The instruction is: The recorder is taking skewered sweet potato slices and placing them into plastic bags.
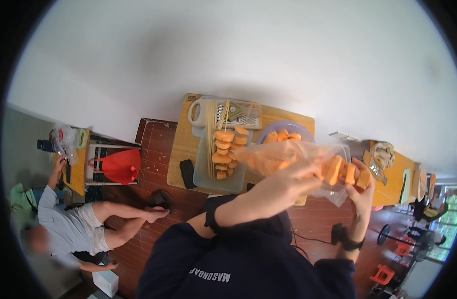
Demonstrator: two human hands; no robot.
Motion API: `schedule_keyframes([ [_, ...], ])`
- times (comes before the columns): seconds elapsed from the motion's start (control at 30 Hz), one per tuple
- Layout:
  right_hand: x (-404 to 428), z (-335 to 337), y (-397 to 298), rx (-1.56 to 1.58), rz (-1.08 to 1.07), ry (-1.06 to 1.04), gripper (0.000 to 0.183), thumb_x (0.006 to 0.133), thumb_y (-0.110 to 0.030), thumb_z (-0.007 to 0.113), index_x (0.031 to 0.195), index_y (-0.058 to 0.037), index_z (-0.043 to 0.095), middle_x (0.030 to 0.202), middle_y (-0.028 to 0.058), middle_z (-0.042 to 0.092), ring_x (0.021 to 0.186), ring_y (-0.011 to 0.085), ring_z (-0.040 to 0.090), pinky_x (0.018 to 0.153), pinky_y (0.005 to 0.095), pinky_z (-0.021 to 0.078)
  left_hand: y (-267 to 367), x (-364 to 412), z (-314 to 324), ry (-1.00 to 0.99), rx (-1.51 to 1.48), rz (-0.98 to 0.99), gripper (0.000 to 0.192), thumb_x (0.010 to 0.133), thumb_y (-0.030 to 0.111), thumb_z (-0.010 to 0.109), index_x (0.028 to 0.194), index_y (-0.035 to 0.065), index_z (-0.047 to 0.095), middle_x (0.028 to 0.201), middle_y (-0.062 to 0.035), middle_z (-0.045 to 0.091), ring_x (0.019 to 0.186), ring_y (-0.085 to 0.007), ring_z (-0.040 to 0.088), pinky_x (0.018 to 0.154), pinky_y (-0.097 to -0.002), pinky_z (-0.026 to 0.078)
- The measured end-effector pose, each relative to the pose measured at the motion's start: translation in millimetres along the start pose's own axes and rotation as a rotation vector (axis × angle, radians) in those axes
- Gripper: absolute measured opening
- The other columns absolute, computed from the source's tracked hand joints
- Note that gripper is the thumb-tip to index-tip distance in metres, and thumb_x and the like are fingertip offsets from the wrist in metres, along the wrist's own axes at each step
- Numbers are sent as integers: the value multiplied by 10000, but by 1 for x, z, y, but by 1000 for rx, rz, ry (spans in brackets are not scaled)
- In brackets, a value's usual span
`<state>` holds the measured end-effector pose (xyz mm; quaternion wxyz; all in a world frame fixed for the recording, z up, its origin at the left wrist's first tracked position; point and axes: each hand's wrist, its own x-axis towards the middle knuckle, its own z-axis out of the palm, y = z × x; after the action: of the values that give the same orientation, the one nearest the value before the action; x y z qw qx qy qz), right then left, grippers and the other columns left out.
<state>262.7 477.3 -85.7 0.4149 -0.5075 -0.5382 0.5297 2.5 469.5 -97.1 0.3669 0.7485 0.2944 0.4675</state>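
Observation:
My left hand (294,183) reaches across to the right and grips the clear plastic bag (266,159), which holds orange vegetable pieces. At the bag's open right end, my right hand (361,192) holds a row of orange chunks (350,173); part of the row lies inside the plastic. Whether a skewer runs through these chunks I cannot tell. Left of the bag, thick orange slices (223,145) are threaded on wooden skewers (210,138) over a translucent plastic tray (202,175). Behind the bag, a purple basin (264,132) holds more orange pieces.
A grater (247,121) lies at the back of the wooden table (180,149), and a black cloth item (187,173) near its left edge. A person (64,224) sits at left, beside a red bag (120,166) on a chair. Another wooden table (395,172) stands at right.

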Motion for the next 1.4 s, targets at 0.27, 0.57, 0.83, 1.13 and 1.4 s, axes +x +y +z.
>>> schedule_keyframes([
  [0.27,-20,46,-19,-137,216,-133,568,634,-70,809,1123,39,540,1124,115,540,983,182,578,813,330,536,4,-46,-8,-100,119,148,170,710,24,613,863,-41,574,966,-109,485,1147,-295,483,867,-351,481],
  [0.57,-82,60,59,258,49,319,586,666,-125,790,1138,-57,449,1276,226,437,1135,317,492,934,438,451,1,-63,7,-44,254,81,172,667,69,636,817,-9,605,947,-52,500,761,-154,508,584,-209,496],
  [0.83,-75,56,59,182,103,284,535,677,-93,781,1109,-50,470,1240,198,460,1125,302,489,961,434,429,-5,-45,28,-75,207,111,203,664,69,631,840,-26,599,972,-66,497,764,-131,522,573,-205,497],
  [1.13,-62,36,44,-260,-48,-170,339,629,-58,780,919,-14,609,1172,204,533,1030,231,553,825,300,444,5,-39,31,-102,202,182,232,643,56,625,857,-33,607,1002,-76,490,802,-143,529,657,-225,502],
  [1.4,-60,50,71,68,106,195,490,706,-150,776,1089,-15,503,1028,90,541,908,151,545,766,257,458,-9,-46,26,-115,247,183,245,636,57,618,857,-47,602,1002,-87,498,808,-158,527,689,-234,493],
])
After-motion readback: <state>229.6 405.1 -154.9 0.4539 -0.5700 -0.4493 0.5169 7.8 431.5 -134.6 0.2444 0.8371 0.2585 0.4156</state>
